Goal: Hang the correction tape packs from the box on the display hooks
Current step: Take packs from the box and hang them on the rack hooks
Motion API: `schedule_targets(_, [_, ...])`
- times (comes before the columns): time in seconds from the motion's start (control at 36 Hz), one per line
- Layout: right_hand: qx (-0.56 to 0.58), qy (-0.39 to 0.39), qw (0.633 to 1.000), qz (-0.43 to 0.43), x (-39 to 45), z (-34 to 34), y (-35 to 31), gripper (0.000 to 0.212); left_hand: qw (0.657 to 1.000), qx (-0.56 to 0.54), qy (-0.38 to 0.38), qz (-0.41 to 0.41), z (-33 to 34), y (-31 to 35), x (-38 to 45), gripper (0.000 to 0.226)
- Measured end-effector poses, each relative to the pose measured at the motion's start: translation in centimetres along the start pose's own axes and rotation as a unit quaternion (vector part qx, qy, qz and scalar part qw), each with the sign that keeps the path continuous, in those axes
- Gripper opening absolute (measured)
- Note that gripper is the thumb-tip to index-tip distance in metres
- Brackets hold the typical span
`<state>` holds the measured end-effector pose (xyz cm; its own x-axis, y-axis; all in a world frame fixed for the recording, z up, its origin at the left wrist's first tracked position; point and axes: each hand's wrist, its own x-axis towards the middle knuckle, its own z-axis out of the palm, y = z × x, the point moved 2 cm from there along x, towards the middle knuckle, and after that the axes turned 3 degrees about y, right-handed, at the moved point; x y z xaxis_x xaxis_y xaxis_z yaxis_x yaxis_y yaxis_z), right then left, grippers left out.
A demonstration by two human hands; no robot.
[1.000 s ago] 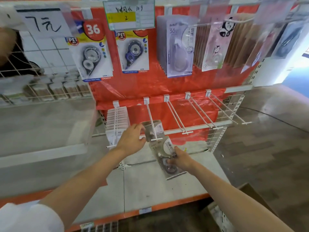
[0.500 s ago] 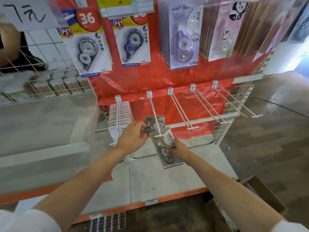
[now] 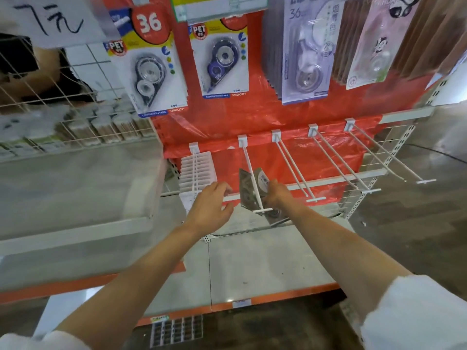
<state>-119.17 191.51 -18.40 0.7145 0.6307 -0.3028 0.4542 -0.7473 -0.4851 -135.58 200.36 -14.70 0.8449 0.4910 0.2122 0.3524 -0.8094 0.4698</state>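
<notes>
Threading packs (image 3: 255,188) onto the 2nd hook (image 3: 252,178) from the left in the lower row. What matters for the next move: the hook's long axis runs from the red backing out toward me, tip w/ its small crossbar nearest, and the packs sit near that tip, so any push has to go straight along the rod, away from me, toward the backing. One pack looks already on the rod; a 2nd hangs lower at the tip, can't tell if its hole is over the rod yet.

R hand (image 3: 275,195) is the nearer one: on the packs' right edge, fingers curled round them, gripping. L hand (image 3: 212,208) is just left of the packs, apart from them, fingers spread and relaxed, holding nothing; blurred, so fingertip contact w/ the crossbar behind it I can't confirm.

Hook to the left carries a full white stack (image 3: 197,170); the three hooks to the right are bare. Box isn't in view.

My guess: the slide back falls to the R hand, w/ the L free to steady.
</notes>
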Motion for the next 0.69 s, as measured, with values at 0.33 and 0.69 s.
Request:
schedule_targets(0.33, [-0.213,0.065,0.966,-0.129,-1.5,-4.5,-0.4,0.038,0.999,0.018,-0.026,0.027,0.1,1.9,2.4,0.026])
schedule_targets(0.69, [-0.260,0.116,0.954,-0.091,-6.1,-14.7,7.9,0.051,0.988,0.087,-0.045,0.123,3.9,12.7,6.0,0.038])
